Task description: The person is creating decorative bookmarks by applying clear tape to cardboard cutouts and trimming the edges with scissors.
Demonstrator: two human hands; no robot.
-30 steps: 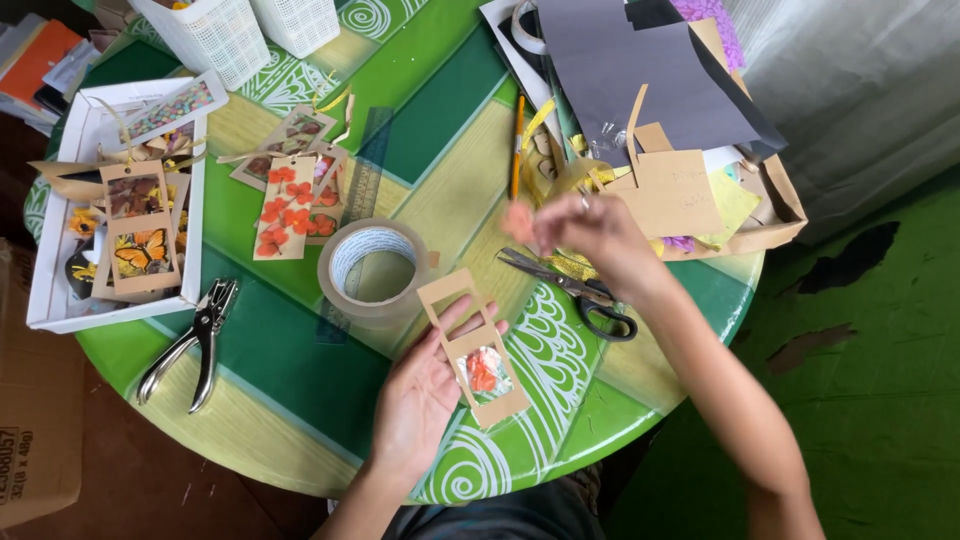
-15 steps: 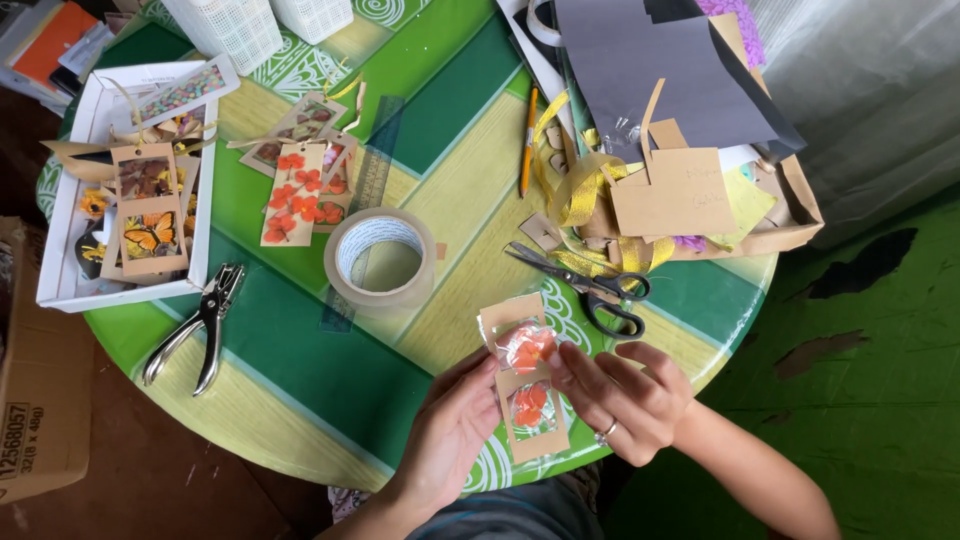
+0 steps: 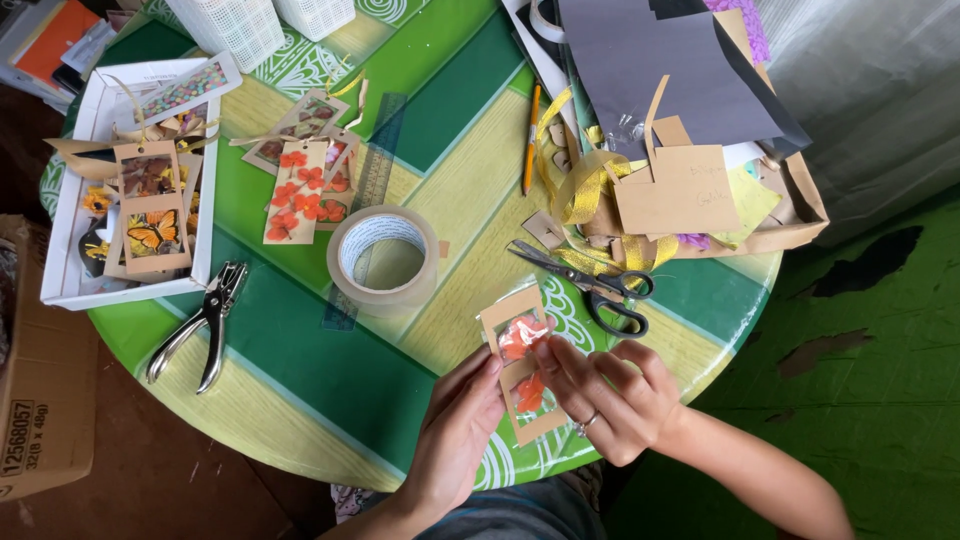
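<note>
From the head view, my left hand [image 3: 460, 430] and my right hand [image 3: 610, 395] meet over the near edge of the round green bench [image 3: 300, 370]. Both are pinched on the brown card tag [image 3: 515, 375] with orange petals behind its windows: the left fingers [image 3: 490, 372] brace its left long edge, and the right fingertips [image 3: 545, 352] press on the upper window. The tag lies tilted, touching the bench or just above it; I cannot tell which. I judge it light and thin, stiff enough to hold by its edges but easy to crease, and the petals look delicate, so the card frame is where to grip. The black-handled scissors [image 3: 595, 290] lie just beyond my right hand. The tape roll [image 3: 383, 258] sits at mid-bench, the hole punch [image 3: 200, 325] toward the left edge.
</note>
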